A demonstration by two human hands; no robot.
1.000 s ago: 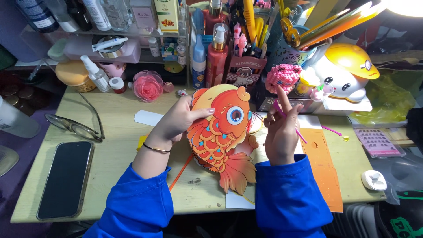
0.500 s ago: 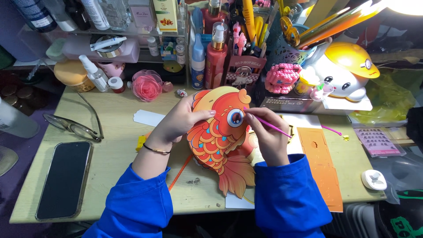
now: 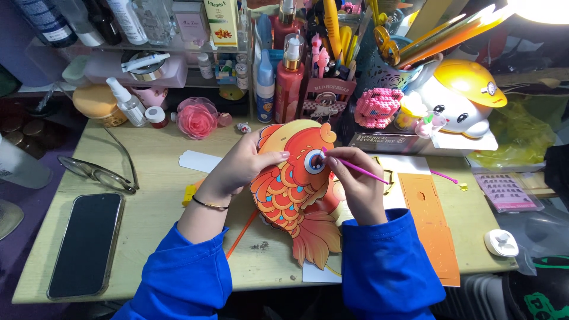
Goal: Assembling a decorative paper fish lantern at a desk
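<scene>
The paper fish (image 3: 293, 189) is a flat cut-out in orange and red, with blue-dotted scales, a round blue and white eye and a fanned orange tail; it lies on the tabletop (image 3: 148, 237) just in front of the person, between the two blue sleeves; its long axis runs on a slant, the tail toward the person and slightly right, the head pointing away and a little left of straight ahead. The left hand (image 3: 240, 169) rests on the fish's left edge, its fingers (image 3: 269, 157) spread and pressed flat on the head, clamped lightly on the paper; the right hand (image 3: 355, 189) sits at the fish's right side, its fingers pinched together on a thin pink stick (image 3: 355, 168) whose tip touches the eye. Left of the fish lie a dark phone (image 3: 86, 243) and, farther off, a pair of glasses (image 3: 101, 169); right of the fish lies an orange sheet (image 3: 430, 219); beyond the fish stand a pink rose ornament (image 3: 197, 118), a red pump bottle (image 3: 288, 83) and a white toy with a yellow cap (image 3: 459, 98).
</scene>
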